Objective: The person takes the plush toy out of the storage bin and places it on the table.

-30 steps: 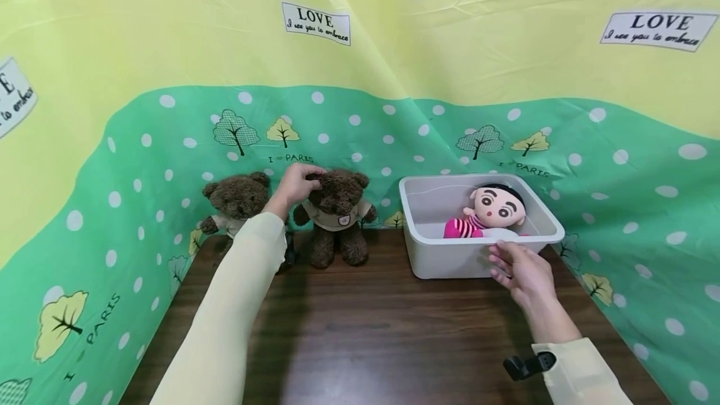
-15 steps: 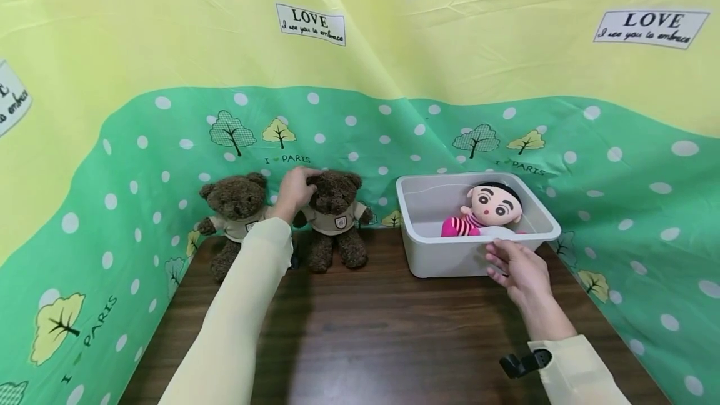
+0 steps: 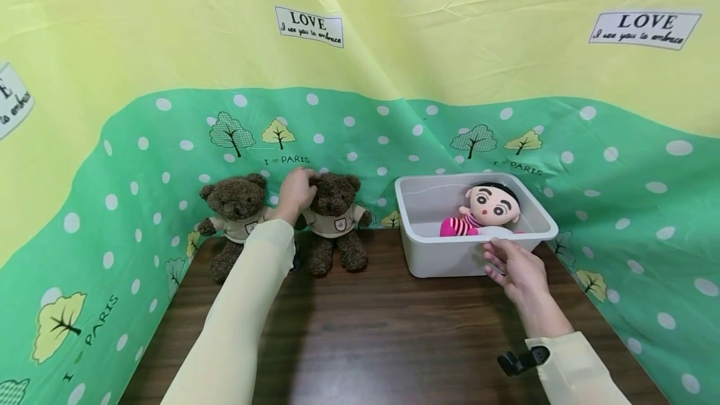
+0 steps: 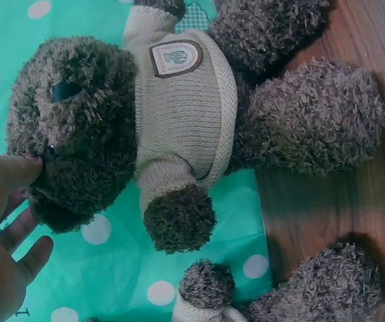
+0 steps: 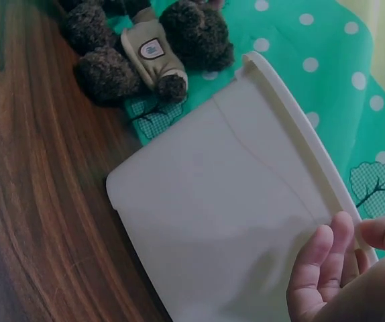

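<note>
My left hand (image 3: pixel 297 194) is at the head of a brown teddy bear (image 3: pixel 335 202) in a beige knitted sweater, which sits upright against the cloth. In the left wrist view the thumb presses the front of the bear's head (image 4: pixel 72 127) near the ear, and the fingers reach behind it. My right hand (image 3: pixel 522 270) holds the front rim of a light grey plastic bin (image 3: pixel 444 260), thumb over the rim and fingers below it. Inside the bin lies a plush doll (image 3: pixel 490 206) with thick eyebrows and pink striped clothing. Its lower part is hidden.
A second similar teddy bear (image 3: pixel 235 202) sits left of the first, partly hidden by my left arm. Green and yellow printed cloth (image 3: pixel 394 133) stands behind and beside the dark wooden table (image 3: pixel 360 330). A black strap (image 3: pixel 523 360) is on my right wrist.
The held teddy bear's head has come up from a forward tilt, and its body has shifted slightly nearer. My left hand has stayed at its head. The right hand keeps its place on the bin.
</note>
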### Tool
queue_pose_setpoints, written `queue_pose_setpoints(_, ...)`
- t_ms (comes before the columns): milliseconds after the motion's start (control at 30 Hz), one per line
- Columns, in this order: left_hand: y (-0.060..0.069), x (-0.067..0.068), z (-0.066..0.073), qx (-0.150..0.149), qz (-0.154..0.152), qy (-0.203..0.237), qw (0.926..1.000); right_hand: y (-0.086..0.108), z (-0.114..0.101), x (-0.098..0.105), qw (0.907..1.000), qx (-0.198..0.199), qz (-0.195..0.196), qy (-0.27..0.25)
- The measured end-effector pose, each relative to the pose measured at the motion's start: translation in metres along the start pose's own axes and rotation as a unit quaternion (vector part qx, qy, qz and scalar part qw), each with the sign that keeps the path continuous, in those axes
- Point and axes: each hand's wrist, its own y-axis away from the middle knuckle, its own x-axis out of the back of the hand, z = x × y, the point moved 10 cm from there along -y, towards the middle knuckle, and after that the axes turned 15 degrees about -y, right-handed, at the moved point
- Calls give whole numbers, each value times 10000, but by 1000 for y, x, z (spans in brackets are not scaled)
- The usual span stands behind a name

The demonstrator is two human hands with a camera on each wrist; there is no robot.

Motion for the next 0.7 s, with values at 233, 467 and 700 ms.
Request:
queue_pose_setpoints(233,-3,9,17,-109,271,-73,9995,0,-1,0,10000,10,-9,-65)
queue_pose_setpoints(467,-7,23,62,-534,550,82,9970,-2,0,-1,10000,6,6,4)
queue_pose_setpoints(700,-8,18,156,-1739,-45,-210,9845,0,0,1,10000,-15,37,-19)
